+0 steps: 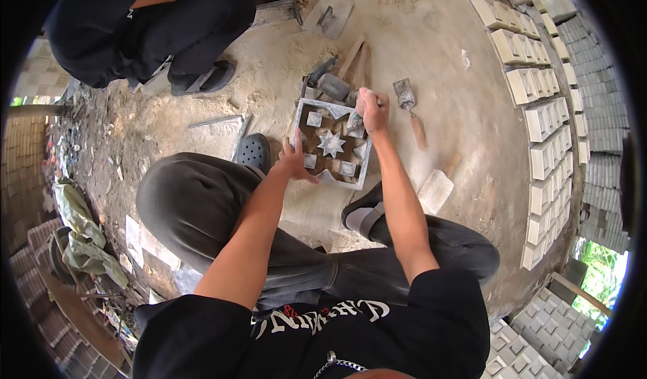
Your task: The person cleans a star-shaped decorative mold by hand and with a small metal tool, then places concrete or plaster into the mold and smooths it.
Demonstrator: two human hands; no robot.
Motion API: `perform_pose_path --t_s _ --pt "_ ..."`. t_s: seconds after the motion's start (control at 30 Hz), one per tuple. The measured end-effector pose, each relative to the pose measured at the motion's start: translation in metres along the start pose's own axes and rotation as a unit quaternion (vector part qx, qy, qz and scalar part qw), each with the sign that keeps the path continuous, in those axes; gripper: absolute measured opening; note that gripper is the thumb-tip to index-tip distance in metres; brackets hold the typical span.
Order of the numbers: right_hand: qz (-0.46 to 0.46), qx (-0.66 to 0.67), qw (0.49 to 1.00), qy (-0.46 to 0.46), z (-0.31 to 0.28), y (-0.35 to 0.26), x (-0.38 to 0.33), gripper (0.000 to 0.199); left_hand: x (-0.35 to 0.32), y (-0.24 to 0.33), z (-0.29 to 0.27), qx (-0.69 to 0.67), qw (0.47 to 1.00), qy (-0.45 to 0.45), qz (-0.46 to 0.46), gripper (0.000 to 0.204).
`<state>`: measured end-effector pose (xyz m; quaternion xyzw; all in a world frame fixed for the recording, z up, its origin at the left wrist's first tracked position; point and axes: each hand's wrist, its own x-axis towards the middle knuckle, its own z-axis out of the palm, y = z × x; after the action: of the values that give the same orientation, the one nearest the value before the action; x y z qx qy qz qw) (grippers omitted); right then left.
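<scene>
A square mould [364, 170] with a pale metal rim lies on the ground between my feet. Inside it, a star-shaped block [331, 143] sits at the centre, with small square blocks [314, 119] and pointed pieces along the sides. My left hand [291, 163] rests on the mould's near left corner, fingers and thumb spread over the rim. Over the far right corner my right hand [373, 109] is closed; a greyish lump [355, 124] shows just below it, and what the fingers hold is not clear. Beyond the far rim lies a grey cylindrical mallet-like head [333, 87], close to that hand.
A trowel [416, 123] with a wooden handle lies right of the mould. Farther off are a plastering float [327, 16] and a crouching person [155, 28] beside another mould [275, 9]. Rows of pale blocks [539, 121] line the right side. A metal frame [240, 136] lies left.
</scene>
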<state>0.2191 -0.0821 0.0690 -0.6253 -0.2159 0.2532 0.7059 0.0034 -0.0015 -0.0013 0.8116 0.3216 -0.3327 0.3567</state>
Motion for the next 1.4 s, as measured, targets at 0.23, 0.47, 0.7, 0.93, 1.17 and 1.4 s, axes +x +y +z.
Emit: perform_pose_path --t_s 0.23,0.47,0.7,0.93,1.17,1.4 --pt "0.062 -0.035 0.995 0.075 0.019 0.012 0.001 0.042 0.011 -0.001 0.000 0.013 1.000 0.010 0.010 0.160" --pt "-0.138 -0.012 0.983 0.121 0.019 0.017 -0.005 0.040 0.008 -0.004 0.002 0.019 1.000 -0.008 0.020 0.164" --pt "-0.016 0.006 0.980 0.199 0.023 0.016 -0.010 0.041 0.004 0.000 0.000 0.007 1.000 0.010 0.019 0.161" --pt "0.029 -0.065 0.990 0.121 0.032 0.015 -0.014 0.042 0.002 -0.001 -0.004 0.005 1.000 -0.021 0.019 0.163" --pt "0.039 -0.120 0.975 0.185 0.035 0.008 -0.014 0.044 0.001 0.001 0.001 0.010 1.000 0.009 0.001 0.157" --pt "-0.037 -0.049 0.960 0.273 0.037 -0.001 -0.028 0.042 -0.002 0.002 -0.003 0.007 1.000 0.009 -0.007 0.157"
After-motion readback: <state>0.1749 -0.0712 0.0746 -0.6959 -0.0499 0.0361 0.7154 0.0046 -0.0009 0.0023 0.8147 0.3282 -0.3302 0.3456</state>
